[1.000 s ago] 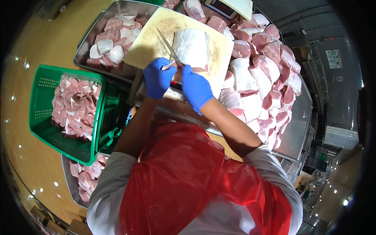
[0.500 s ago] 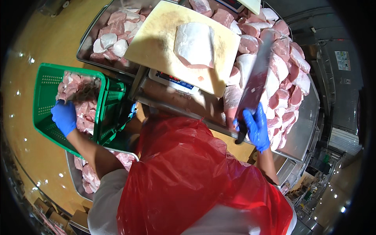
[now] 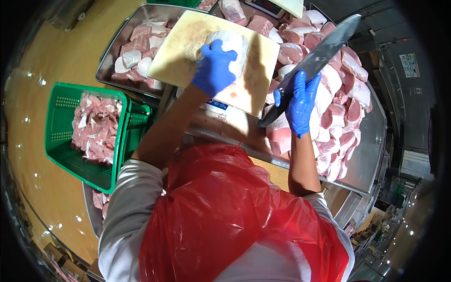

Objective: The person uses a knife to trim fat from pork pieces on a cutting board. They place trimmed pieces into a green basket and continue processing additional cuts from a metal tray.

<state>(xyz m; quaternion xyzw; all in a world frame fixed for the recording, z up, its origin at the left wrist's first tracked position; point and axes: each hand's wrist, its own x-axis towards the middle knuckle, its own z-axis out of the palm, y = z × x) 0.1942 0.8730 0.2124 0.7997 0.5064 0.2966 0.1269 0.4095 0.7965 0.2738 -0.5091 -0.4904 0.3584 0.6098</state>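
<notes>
A pale, fat-covered block of meat (image 3: 238, 46) lies on the cream cutting board (image 3: 174, 61). My left hand (image 3: 213, 69), in a blue glove, rests on the near left part of this block, fingers spread and partly covering it. In my right hand (image 3: 300, 105), also gloved in blue, is the dark handle of a large knife (image 3: 324, 50). Its broad blade points up and to the right, over the heaped meat, apart from the block on the board.
Left of me stands a green crate (image 3: 51, 141) with meat trimmings (image 3: 96, 127). A metal tray (image 3: 109, 56) of cut meat is behind it. At right, many meat pieces (image 3: 336, 115) are piled on a steel table (image 3: 361, 160). A scale (image 3: 216, 105) sits below the board.
My left hand has left the green crate and come over to the block on the board. My right hand has moved up slightly, and the knife now tilts further to the right.
</notes>
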